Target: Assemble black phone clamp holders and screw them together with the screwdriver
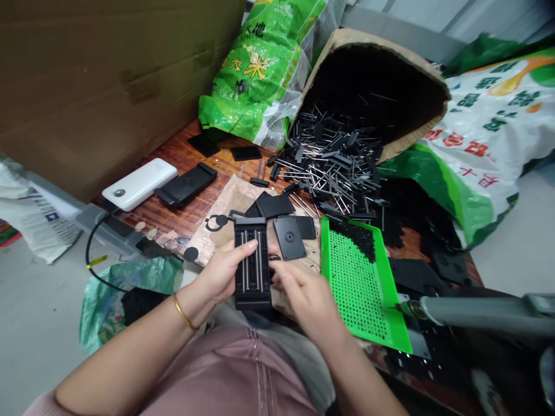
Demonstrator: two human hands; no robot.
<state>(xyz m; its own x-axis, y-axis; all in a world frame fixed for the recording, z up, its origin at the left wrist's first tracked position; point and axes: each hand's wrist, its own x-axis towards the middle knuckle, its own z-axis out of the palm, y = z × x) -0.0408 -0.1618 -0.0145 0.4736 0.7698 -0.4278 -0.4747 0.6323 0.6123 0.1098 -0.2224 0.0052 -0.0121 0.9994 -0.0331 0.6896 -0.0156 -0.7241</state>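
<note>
A black plastic holder (252,283) with metal rods along its middle is upright in front of my body. My left hand (223,271) grips its left side, thumb lying across the rods. At its right edge, my right hand (299,283) has its fingers curled together around something dark, too small to make out. Just beyond the holder lie flat black plates (277,205) and a black plate with a round mark (289,237), resting on brown paper (225,202). A thin black ring-shaped piece (215,223) lies to the left.
A green perforated tray (359,289) with small black parts stands right. Behind it, rodded black parts (333,164) spill from a cardboard box (403,52). A white power bank (139,184) and another black holder (186,185) lie left. A metal arm (485,312) juts in from the right.
</note>
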